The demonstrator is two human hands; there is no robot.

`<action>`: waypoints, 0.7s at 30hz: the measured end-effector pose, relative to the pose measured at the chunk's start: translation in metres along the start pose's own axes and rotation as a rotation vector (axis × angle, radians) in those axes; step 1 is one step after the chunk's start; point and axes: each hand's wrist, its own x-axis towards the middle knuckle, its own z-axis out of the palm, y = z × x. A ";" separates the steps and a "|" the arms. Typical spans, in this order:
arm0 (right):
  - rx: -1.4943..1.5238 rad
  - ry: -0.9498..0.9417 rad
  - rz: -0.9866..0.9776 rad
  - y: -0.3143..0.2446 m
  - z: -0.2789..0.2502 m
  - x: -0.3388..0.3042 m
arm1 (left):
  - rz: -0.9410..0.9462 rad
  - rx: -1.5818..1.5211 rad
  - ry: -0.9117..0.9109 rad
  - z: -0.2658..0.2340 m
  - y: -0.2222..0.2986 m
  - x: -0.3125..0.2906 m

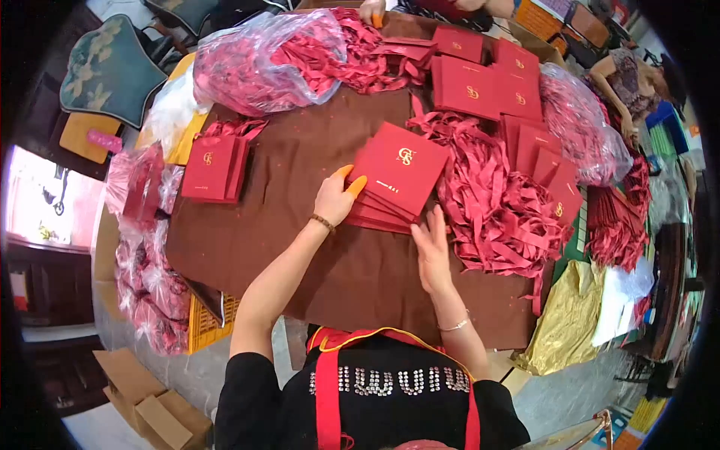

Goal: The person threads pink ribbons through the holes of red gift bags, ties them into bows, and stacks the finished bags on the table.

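Note:
A stack of flat red gift bags (pixel 397 169) with a gold emblem lies tilted and slightly fanned on the brown cloth in front of me. At its left edge, my left hand (pixel 337 198) pinches the bags between thumb and fingers; two fingertips wear orange covers. My right hand (pixel 433 251) is at the stack's lower right corner, its fingers stretched out and apart, palm turned toward the edge. Whether those fingers press on the bags is hard to tell. Just right of the stack spreads a heap of red ribbons (pixel 487 199).
A small bundle of red bags (pixel 214 169) stands at the left on the brown cloth (pixel 292 150). Behind are a plastic sack of red ribbons (pixel 270 56) and more bag stacks (pixel 469 88). A gold sheet (pixel 562 319) hangs at the right edge. Another person's hand (pixel 373 10) shows at the far side.

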 end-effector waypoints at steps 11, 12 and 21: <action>-0.168 -0.157 -0.183 0.006 0.014 0.054 | 0.235 -0.151 0.324 0.036 -0.025 0.019; -0.259 -0.194 -0.207 0.001 0.014 0.065 | 0.239 -0.150 0.329 0.035 -0.021 0.022; -0.751 -0.022 -0.407 -0.014 0.023 0.055 | 0.422 0.130 0.679 0.026 0.005 0.014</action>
